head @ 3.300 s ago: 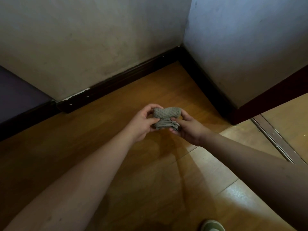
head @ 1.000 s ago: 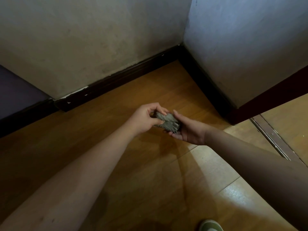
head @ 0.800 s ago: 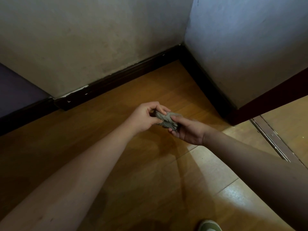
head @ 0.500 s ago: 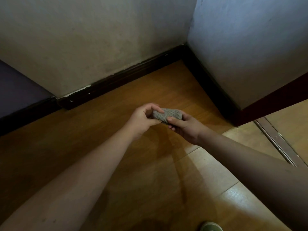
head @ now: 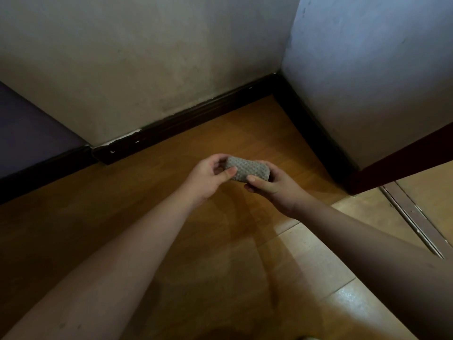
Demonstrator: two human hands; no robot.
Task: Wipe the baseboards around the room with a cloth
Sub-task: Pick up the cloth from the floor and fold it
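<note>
A grey waffle-textured cloth, folded into a small pad, is held between both hands above the wooden floor. My left hand pinches its left end with thumb and curled fingers. My right hand grips its right end, thumb on the near side. A dark baseboard runs along the foot of the beige wall ahead, with chipped paint at its left part. It meets a second dark baseboard under the bluish wall on the right, forming a corner.
A dark purple panel stands at the far left. At the right, a dark red door frame edge and a metal floor track mark a doorway. Lighter floor tiles lie near my right arm.
The cloth has been turned and folded from a bunched, frayed-looking bundle into a neat pad. Both hands have stayed at about the same place over the floor.
</note>
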